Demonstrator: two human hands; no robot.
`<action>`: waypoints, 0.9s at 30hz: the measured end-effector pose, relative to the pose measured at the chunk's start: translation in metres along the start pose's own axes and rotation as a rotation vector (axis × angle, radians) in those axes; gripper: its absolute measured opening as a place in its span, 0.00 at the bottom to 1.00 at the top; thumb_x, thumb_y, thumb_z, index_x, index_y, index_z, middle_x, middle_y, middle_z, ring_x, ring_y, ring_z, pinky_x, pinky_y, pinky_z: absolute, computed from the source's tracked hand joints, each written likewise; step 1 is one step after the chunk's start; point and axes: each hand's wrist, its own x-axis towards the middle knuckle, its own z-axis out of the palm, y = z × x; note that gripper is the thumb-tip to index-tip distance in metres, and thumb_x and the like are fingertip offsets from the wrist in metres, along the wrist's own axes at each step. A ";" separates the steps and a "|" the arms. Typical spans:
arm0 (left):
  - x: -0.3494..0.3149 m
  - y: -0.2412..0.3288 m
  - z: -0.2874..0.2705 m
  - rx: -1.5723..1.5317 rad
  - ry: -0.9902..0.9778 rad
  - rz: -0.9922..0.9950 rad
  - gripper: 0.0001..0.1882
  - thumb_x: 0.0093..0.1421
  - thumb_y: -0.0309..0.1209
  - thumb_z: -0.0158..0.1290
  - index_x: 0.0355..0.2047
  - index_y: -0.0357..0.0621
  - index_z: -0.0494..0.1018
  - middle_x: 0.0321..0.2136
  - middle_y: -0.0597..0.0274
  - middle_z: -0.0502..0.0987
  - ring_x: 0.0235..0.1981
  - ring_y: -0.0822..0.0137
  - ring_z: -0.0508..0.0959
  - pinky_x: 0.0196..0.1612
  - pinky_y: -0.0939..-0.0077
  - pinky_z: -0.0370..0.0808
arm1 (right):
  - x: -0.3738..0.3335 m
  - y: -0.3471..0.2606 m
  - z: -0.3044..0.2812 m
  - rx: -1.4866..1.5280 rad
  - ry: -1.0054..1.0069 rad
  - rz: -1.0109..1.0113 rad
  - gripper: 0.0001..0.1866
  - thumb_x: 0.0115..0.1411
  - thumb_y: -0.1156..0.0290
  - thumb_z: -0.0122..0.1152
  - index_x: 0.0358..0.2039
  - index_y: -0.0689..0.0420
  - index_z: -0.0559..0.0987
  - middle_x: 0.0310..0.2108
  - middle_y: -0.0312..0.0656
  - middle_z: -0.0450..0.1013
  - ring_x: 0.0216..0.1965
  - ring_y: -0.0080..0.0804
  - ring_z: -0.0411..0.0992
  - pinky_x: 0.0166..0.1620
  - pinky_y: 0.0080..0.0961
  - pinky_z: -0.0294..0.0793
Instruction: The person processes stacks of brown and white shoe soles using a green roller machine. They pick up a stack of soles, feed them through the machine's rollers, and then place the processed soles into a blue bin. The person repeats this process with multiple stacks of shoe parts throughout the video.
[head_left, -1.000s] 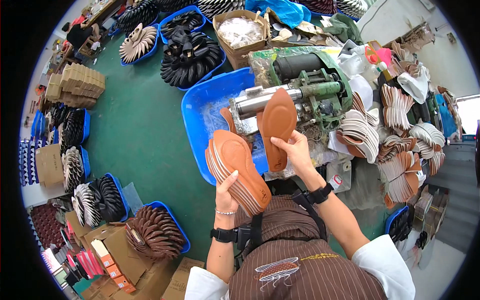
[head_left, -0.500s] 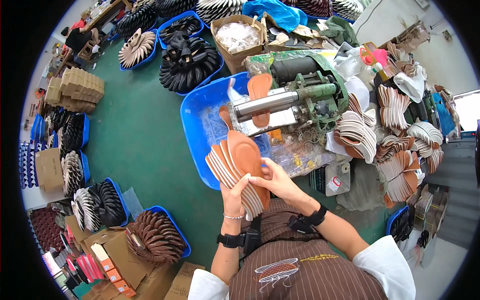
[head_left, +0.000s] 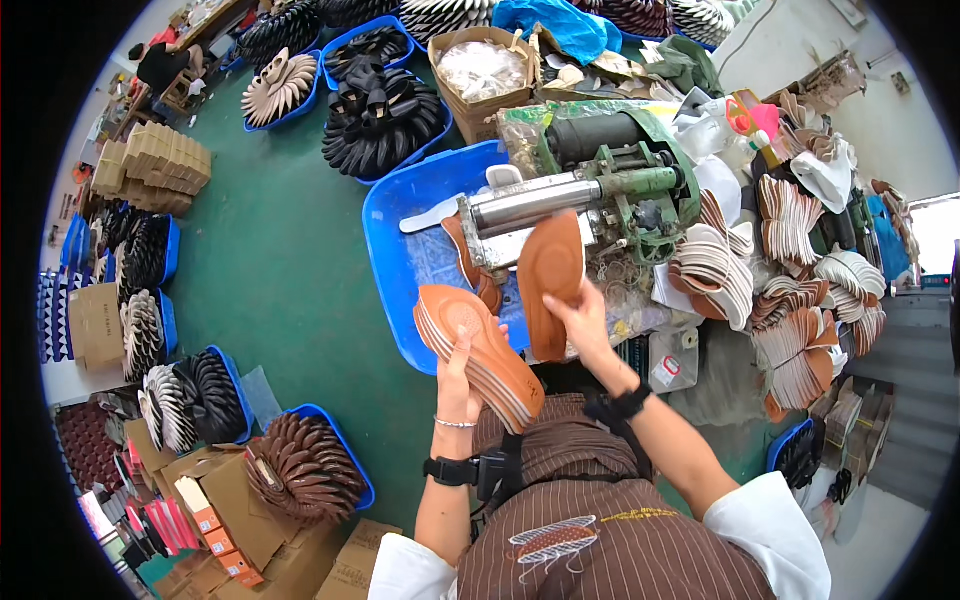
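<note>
A single brown insole (head_left: 550, 280) is grasped by the fingers of the right hand (head_left: 582, 318), apart from a stack of similar insoles (head_left: 478, 345) clasped in the fingers of the left hand (head_left: 457, 388). The step in hand is judged to be the handling of one piece in front of the machine (head_left: 640, 185) and its metal roller (head_left: 525, 204); whether the machine is touched cannot be told. For a next move, the stack would need to be kept together and the single insole held steady. Beside the machine, a white strip (head_left: 430, 217) is seen in a large blue tub (head_left: 376, 235). A cardboard box (head_left: 492, 110) is filled with whitish material (head_left: 483, 68); reddish-brown pieces (head_left: 305, 465) are heaped in another tub (head_left: 367, 485).
</note>
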 end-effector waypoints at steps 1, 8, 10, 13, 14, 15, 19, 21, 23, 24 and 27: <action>0.000 0.001 -0.003 0.001 -0.024 -0.045 0.27 0.64 0.42 0.46 0.56 0.35 0.58 0.49 0.45 0.70 0.46 0.55 0.74 0.49 0.60 0.73 | 0.011 -0.012 0.002 0.041 -0.039 0.020 0.17 0.56 0.79 0.59 0.47 0.63 0.71 0.44 0.38 0.73 0.44 0.23 0.70 0.50 0.24 0.69; -0.003 0.001 0.003 0.070 0.059 0.007 0.25 0.61 0.36 0.52 0.55 0.37 0.60 0.45 0.54 0.72 0.45 0.61 0.74 0.48 0.65 0.73 | -0.024 -0.020 0.010 0.149 -0.069 0.276 0.21 0.57 0.75 0.59 0.51 0.65 0.67 0.44 0.41 0.72 0.46 0.26 0.70 0.50 0.25 0.70; 0.000 -0.010 0.009 0.158 0.104 0.070 0.24 0.61 0.32 0.53 0.55 0.37 0.61 0.46 0.57 0.72 0.46 0.65 0.73 0.50 0.69 0.71 | 0.005 -0.005 -0.003 0.099 0.044 0.247 0.18 0.59 0.74 0.57 0.49 0.65 0.68 0.40 0.41 0.74 0.41 0.26 0.73 0.45 0.24 0.73; -0.002 -0.011 0.014 0.177 0.121 0.100 0.23 0.59 0.27 0.55 0.54 0.37 0.63 0.48 0.60 0.71 0.48 0.68 0.72 0.52 0.72 0.70 | 0.033 -0.026 0.005 0.132 -0.021 0.219 0.12 0.61 0.71 0.56 0.42 0.64 0.72 0.34 0.42 0.75 0.32 0.29 0.76 0.35 0.22 0.76; -0.003 -0.012 0.016 0.198 0.126 0.123 0.23 0.59 0.27 0.55 0.53 0.37 0.63 0.48 0.60 0.71 0.48 0.68 0.72 0.51 0.71 0.70 | 0.027 -0.025 0.008 0.065 -0.037 0.207 0.12 0.61 0.70 0.56 0.42 0.64 0.72 0.34 0.41 0.75 0.32 0.28 0.76 0.34 0.22 0.76; -0.002 -0.013 0.014 0.201 0.148 0.163 0.23 0.57 0.26 0.56 0.53 0.37 0.64 0.48 0.59 0.71 0.47 0.68 0.72 0.51 0.72 0.70 | 0.009 -0.038 0.020 0.232 -0.120 0.356 0.14 0.61 0.69 0.56 0.43 0.65 0.72 0.36 0.40 0.76 0.34 0.24 0.75 0.35 0.19 0.75; 0.004 -0.018 0.022 0.284 0.240 0.267 0.23 0.55 0.25 0.59 0.50 0.34 0.66 0.44 0.58 0.73 0.43 0.69 0.74 0.47 0.75 0.72 | -0.043 -0.021 0.031 0.038 -0.336 0.320 0.15 0.58 0.72 0.59 0.44 0.63 0.71 0.39 0.42 0.75 0.41 0.25 0.74 0.42 0.25 0.74; 0.006 -0.021 0.022 0.365 0.242 0.318 0.24 0.57 0.26 0.56 0.52 0.33 0.64 0.47 0.57 0.72 0.45 0.67 0.73 0.48 0.73 0.71 | -0.045 -0.031 0.027 -0.059 -0.306 0.348 0.15 0.57 0.75 0.60 0.44 0.63 0.70 0.40 0.44 0.75 0.42 0.26 0.73 0.44 0.26 0.74; 0.005 -0.024 0.024 0.436 0.260 0.362 0.24 0.58 0.27 0.56 0.53 0.31 0.62 0.48 0.56 0.71 0.46 0.66 0.73 0.49 0.72 0.72 | -0.044 -0.033 0.026 -0.049 -0.290 0.332 0.16 0.56 0.76 0.60 0.44 0.63 0.70 0.40 0.45 0.75 0.42 0.26 0.74 0.44 0.26 0.74; 0.005 -0.025 0.026 0.455 0.259 0.353 0.25 0.58 0.28 0.56 0.53 0.31 0.62 0.48 0.56 0.71 0.46 0.66 0.73 0.49 0.72 0.71 | -0.043 -0.034 0.024 -0.044 -0.282 0.319 0.16 0.55 0.77 0.60 0.44 0.63 0.69 0.40 0.46 0.75 0.42 0.26 0.74 0.44 0.25 0.74; 0.006 -0.029 0.028 0.496 0.253 0.367 0.25 0.58 0.29 0.56 0.53 0.31 0.63 0.47 0.56 0.72 0.45 0.67 0.73 0.48 0.73 0.71 | -0.040 -0.024 0.016 0.011 -0.297 0.230 0.17 0.55 0.79 0.59 0.45 0.63 0.70 0.42 0.44 0.74 0.43 0.26 0.72 0.45 0.23 0.73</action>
